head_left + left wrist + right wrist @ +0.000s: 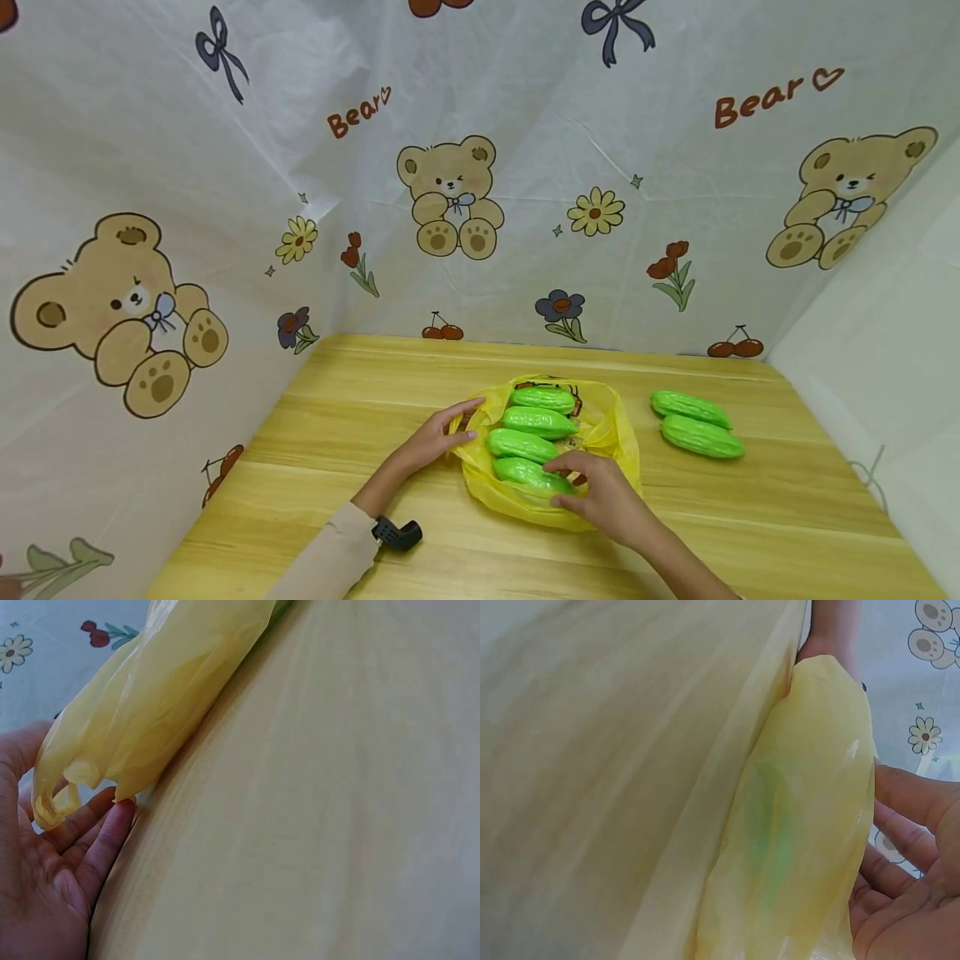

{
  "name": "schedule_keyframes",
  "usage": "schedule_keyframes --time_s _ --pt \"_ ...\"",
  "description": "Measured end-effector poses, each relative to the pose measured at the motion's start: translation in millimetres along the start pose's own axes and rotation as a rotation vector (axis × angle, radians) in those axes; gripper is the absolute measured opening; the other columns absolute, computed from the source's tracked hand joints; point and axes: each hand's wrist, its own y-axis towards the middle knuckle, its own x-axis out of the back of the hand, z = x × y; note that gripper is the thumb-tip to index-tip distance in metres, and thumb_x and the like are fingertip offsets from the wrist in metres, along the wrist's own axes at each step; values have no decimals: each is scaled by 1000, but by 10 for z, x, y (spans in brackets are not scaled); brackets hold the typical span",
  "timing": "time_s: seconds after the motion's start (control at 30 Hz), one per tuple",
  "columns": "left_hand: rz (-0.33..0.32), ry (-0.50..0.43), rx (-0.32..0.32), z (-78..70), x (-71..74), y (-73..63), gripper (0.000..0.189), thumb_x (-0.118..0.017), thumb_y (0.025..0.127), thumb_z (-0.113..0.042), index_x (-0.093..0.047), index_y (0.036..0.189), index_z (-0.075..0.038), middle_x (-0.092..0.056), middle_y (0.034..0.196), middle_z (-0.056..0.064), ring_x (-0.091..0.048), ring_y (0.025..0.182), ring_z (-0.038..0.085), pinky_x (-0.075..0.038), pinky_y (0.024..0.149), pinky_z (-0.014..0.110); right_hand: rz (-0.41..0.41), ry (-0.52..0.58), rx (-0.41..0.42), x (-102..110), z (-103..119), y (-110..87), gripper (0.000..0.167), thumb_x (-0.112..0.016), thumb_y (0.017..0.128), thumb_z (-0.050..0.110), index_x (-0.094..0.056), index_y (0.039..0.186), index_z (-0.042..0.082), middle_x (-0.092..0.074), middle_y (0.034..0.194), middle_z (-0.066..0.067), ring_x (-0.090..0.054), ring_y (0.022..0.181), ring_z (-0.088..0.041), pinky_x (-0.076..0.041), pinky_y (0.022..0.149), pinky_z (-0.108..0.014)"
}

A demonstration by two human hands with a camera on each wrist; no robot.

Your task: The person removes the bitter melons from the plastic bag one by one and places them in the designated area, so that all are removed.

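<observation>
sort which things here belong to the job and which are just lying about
Likely the job:
yellow plastic bag, left hand at its edge
four green bitter melons inside it, right hand at the nearest
two more bitter melons beside the bag

Just around:
bear-print sheet
black device on left wrist
wooden table

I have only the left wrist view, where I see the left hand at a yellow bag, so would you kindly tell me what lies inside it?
Observer: From the head view, four green gourds lie in a row inside the yellow bag.
Operator: Thank you; and where is the right hand, which my view does not show?
Observer: It is at the near side of the bag, by the right end of the gourd closest to the person.
</observation>
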Motion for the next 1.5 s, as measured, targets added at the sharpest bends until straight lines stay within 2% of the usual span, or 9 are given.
schedule_keyframes --time_s 0.1,0.27,0.53,0.67,0.9,1.07,1.3,1.5 --pt "1 -6 -6 -4 -6 -7 58 -61 103 -22 -40 157 -20 -43 157 -3 -45 120 20 -34 106 43 18 6 -28 -5 -11 -2 35 -85 81 7 -74 113 11 -72 112 -4 -68 92 -19 -57 72 -31" --pt "2 -20 -12 -13 -12 -9 58 -61 103 -23 -40 157 -18 -41 159 -1 -44 129 21 -30 113 50 29 -1 -47 -3 -27 2 35 -85 80 7 -74 113 10 -72 112 -7 -68 91 -21 -57 70 -30" --pt "-2 -19 -4 -24 -5 -2 58 -62 103 -22 -41 157 -22 -41 159 -3 -43 132 19 -28 116 50 63 -4 -92 -2 -47 10 39 -86 80 7 -73 116 7 -71 113 -8 -66 90 -24 -55 68 -25" --pt "1 -19 -12 -25 -5 5 58 -61 103 -21 -40 157 -20 -40 159 -2 -43 131 20 -28 115 50 76 8 -98 8 -69 9 41 -86 80 9 -72 118 4 -71 111 -8 -66 89 -23 -55 68 -25" --pt "-3 -7 -14 -20 -5 10 57 -61 104 -22 -41 157 -21 -42 158 -1 -45 121 20 -32 111 48 135 36 -121 20 -102 12 45 -86 81 12 -69 122 0 -70 107 -8 -64 88 -24 -56 68 -29" --pt "-5 -3 -6 -32 -8 0 57 -61 104 -21 -41 157 -20 -42 158 0 -44 123 19 -32 110 47 177 34 -137 14 -117 7 49 -86 82 13 -67 125 -1 -69 105 -5 -63 87 -20 -54 69 -30" --pt "11 -65 -14 -45 -12 -2 58 -59 104 -15 -39 158 -13 -36 162 7 -36 141 27 -26 116 52 191 18 -154 1 -119 -1 52 -86 81 12 -66 127 -2 -65 94 1 -59 81 -13 -51 65 -27" --pt "11 -79 -13 -36 -12 4 58 -60 103 -12 -39 157 -13 -35 162 7 -31 147 29 -23 117 56 182 43 -163 6 -123 -4 52 -87 80 13 -67 125 -1 -66 96 0 -59 82 -14 -52 66 -27"
